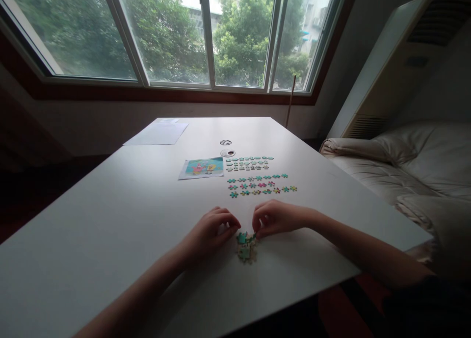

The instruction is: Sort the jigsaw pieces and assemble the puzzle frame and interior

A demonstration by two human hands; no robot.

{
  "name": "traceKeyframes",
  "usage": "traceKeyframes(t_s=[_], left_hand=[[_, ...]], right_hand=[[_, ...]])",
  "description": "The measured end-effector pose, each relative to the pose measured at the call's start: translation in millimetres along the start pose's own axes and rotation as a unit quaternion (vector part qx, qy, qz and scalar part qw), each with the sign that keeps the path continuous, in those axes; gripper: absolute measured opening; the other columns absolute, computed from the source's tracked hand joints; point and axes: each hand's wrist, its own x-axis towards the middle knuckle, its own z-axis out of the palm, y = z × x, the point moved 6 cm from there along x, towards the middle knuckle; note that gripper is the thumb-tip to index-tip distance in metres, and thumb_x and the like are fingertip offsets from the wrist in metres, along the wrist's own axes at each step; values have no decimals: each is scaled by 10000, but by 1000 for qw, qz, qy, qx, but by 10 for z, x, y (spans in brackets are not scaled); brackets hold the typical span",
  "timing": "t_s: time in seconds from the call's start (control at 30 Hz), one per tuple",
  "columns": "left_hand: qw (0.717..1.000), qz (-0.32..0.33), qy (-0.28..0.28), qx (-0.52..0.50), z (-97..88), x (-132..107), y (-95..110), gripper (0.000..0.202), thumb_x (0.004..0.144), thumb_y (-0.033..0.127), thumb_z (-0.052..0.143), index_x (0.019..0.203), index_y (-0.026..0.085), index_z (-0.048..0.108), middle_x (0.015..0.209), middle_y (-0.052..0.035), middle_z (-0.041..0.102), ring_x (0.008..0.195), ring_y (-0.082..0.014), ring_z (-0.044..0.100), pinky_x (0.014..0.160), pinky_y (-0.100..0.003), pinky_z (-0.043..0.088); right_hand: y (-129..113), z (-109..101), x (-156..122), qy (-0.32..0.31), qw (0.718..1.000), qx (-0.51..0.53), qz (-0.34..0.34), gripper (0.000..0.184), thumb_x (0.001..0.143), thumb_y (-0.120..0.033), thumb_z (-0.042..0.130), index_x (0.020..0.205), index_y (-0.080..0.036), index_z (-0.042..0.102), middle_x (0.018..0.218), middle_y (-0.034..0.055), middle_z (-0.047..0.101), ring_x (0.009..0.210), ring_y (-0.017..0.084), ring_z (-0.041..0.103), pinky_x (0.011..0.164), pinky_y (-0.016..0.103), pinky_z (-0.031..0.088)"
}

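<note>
A small heap of jigsaw puzzle pieces (246,253), green and pale, lies on the white table between my hands. My left hand (212,230) is at the heap's upper left, its thumb and fingertips curled together; whether a piece is between them I cannot make out. On the other side, my right hand (274,218) has its fingers bent down and closed at the heap's upper right edge, on a greenish puzzle piece (252,237). Beyond the hands, several rows of puzzle pieces (253,186) are laid out. Left of those rows lies a picture sheet (204,167) with pink and yellow cartoon figures.
Two small round objects (227,153) lie behind the rows on the white table (110,220). Papers (158,133) rest at its far left corner. A pale sofa (368,156) stands to the right, and a window (176,34) is ahead.
</note>
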Motion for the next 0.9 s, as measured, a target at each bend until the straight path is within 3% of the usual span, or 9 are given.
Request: traceKeyframes(t_s=[0.3,0.57,0.73,0.9], left_hand=[[999,25,29,-22,-44,-24,146,106,818,213,553,824,187,656,783,-28,624,760,-158,550,703,-269,422],[997,-15,77,-1,-102,-18,60,129,822,227,544,752,181,643,701,-14,609,675,-146,516,635,-256,400],[997,-23,79,-2,-102,-15,65,143,814,248,545,740,178,644,701,-20,611,680,-151,523,612,-250,393],[994,-54,92,-32,-118,-13,-2,167,803,290,553,739,168,647,704,-22,620,643,-139,518,576,-236,383]], right_hand=[[59,-60,48,93,993,25,65,184,778,-321,617,807,-142,642,666,-7,583,606,75,499,551,183,395],[34,-42,70,150,985,52,71,199,758,-342,633,771,-143,637,614,-23,567,561,65,476,539,192,369],[34,-47,67,186,975,77,89,212,766,-351,623,756,-140,629,617,-18,569,568,71,484,540,202,369],[-14,-88,52,225,971,42,73,155,771,-306,620,762,-152,620,670,-5,606,589,76,509,552,204,395]])
